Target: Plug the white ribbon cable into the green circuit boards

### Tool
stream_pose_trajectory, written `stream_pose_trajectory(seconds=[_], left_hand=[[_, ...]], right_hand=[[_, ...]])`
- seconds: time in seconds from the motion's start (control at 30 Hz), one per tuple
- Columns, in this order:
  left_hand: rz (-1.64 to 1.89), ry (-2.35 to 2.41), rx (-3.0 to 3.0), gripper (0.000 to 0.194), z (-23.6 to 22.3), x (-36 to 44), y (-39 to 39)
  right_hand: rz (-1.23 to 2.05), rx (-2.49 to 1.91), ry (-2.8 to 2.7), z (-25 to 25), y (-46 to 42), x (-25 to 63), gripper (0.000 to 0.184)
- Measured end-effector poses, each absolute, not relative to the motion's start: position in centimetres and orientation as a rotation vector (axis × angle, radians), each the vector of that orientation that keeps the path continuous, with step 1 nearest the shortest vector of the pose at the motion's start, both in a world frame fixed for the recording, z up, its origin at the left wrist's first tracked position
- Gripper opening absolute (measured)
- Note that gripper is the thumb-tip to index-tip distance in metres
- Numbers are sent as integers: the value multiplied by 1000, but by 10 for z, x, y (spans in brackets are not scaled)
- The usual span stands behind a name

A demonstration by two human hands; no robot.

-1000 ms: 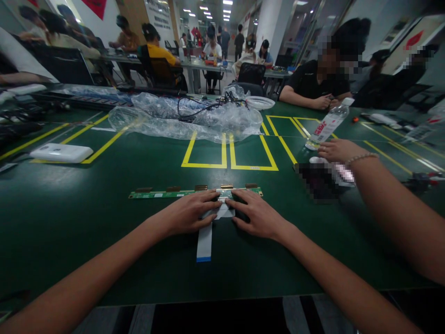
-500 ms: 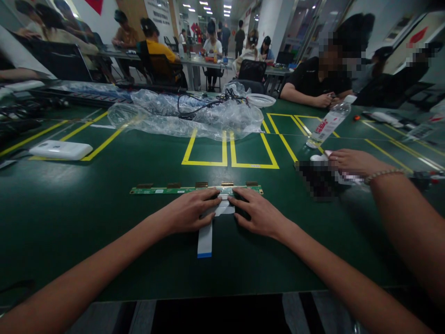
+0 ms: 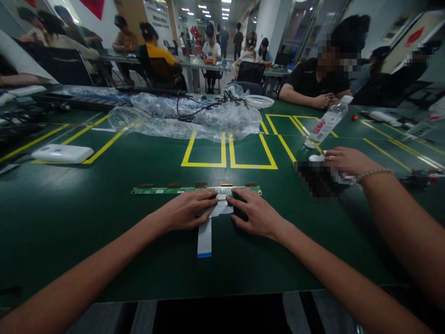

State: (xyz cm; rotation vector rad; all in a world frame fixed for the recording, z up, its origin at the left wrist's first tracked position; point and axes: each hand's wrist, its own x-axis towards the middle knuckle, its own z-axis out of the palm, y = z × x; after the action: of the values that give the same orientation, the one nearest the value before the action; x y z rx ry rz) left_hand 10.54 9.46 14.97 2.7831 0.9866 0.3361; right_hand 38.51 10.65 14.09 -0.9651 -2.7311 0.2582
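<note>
A long narrow green circuit board point(image 3: 163, 190) lies across the dark green table point(image 3: 104, 232) in front of me. A white flat ribbon cable point(image 3: 205, 236) with a blue tip runs from the board toward me. My left hand point(image 3: 189, 209) lies flat over the cable's upper end, fingertips at the board's edge. My right hand point(image 3: 255, 213) rests flat beside it, fingertips touching the cable where it meets the board. Both hands press with fingers stretched out.
Another person's hand point(image 3: 346, 160) with a bead bracelet rests on a blurred object at the right, near a plastic bottle point(image 3: 327, 123). Crumpled clear plastic point(image 3: 194, 118) with black cables lies beyond yellow floor-tape boxes point(image 3: 229, 153). A white device point(image 3: 62, 153) sits at left. Several people sit behind.
My hands have stayed on the cable and board, fingertips shifting slightly. The other person's hand at right moved a little toward me, onto the blurred object.
</note>
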Motion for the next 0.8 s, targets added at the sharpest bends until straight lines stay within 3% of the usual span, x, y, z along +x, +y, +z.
stream_pose_trajectory(seconds=[0.27,0.57,0.8], left_hand=[[323,999,2826,43,149,105,97],[431,990,2893,43,130,115,103],[203,1916,2481,50,134,11,146]], right_hand=[[276,-940,-2717,140,108,386,56],[454,-791,-2755,144,120,382,69],[460,-888,-2627,145,121,391,59]])
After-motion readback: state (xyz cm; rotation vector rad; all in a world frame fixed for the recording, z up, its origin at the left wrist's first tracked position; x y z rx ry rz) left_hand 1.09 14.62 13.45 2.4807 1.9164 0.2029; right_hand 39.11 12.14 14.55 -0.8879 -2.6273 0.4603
